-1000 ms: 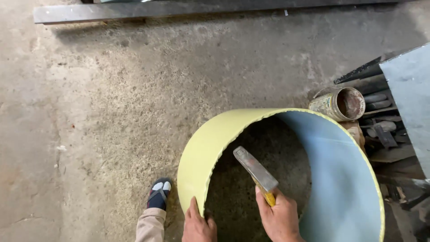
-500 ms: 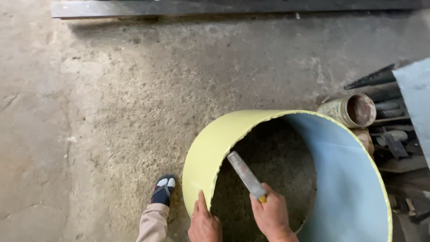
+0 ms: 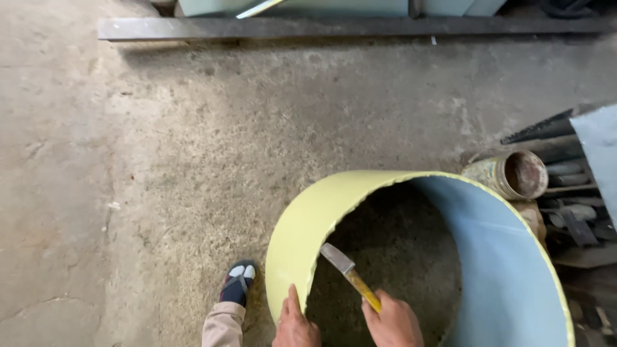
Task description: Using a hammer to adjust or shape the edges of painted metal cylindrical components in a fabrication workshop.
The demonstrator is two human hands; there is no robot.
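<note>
On the rough concrete floor (image 3: 193, 160) stands a thin sheet-metal ring (image 3: 302, 225), light and springy with a sharp, jagged rim, its near wall steadied by the left hand (image 3: 295, 324) with fingers spread, while the right hand (image 3: 392, 321) grips a yellow-handled hammer (image 3: 350, 273) inside it.

concrete floor (image 3: 193, 160), rough and stained. a large sheet-metal ring (image 3: 514, 270) stands on it, open end up, pale yellow outside, light blue inside, floor showing through the middle. left hand (image 3: 295, 324) rests on the near rim, fingers up along the yellow wall. right hand (image 3: 392, 321) is closed around the yellow handle of a hammer (image 3: 350, 273); its grey metal head lies close to the rim's inner edge, contact unclear. a sandalled foot (image 3: 238, 283) just left of the ring. a rusty can (image 3: 508, 173) lies on its side beyond the ring, among dark metal scrap (image 3: 572, 218). a long steel bar (image 3: 321, 27) runs across the top.
</note>
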